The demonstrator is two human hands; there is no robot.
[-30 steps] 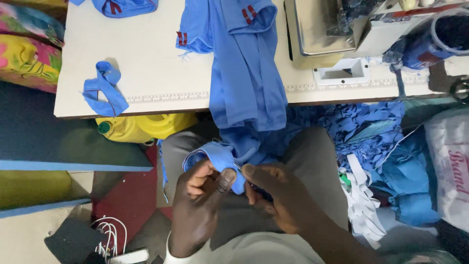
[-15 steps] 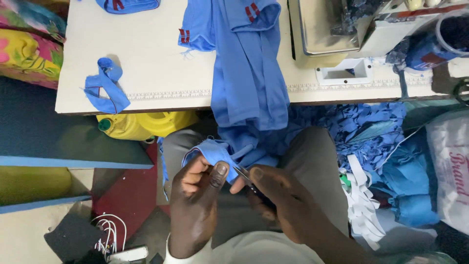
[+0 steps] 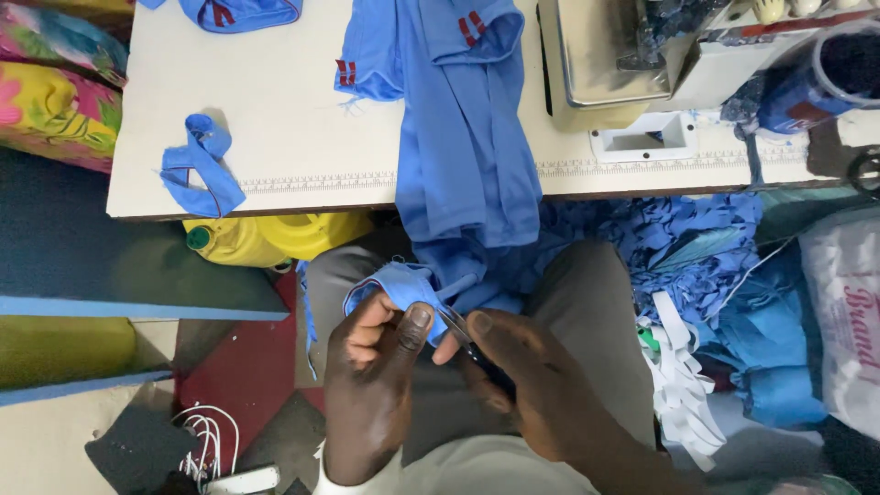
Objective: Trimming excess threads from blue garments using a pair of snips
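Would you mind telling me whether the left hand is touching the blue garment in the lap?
Touching. The head view shows the left hand pinching a folded edge of the blue garment between thumb and fingers, with no gap.

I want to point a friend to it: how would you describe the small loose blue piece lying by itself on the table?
Start at the white sewing table and go to its near left corner. There, beside the printed ruler strip, lies a small twisted blue fabric strip, looped on itself. Unlike the large blue garment draped over the table's edge, it is short, separate and untouched by the hands.

Blue garment (image 3: 467, 165) with red stripes, white table (image 3: 275, 101), yellow jug (image 3: 275, 236), floral cloth (image 3: 55, 92).
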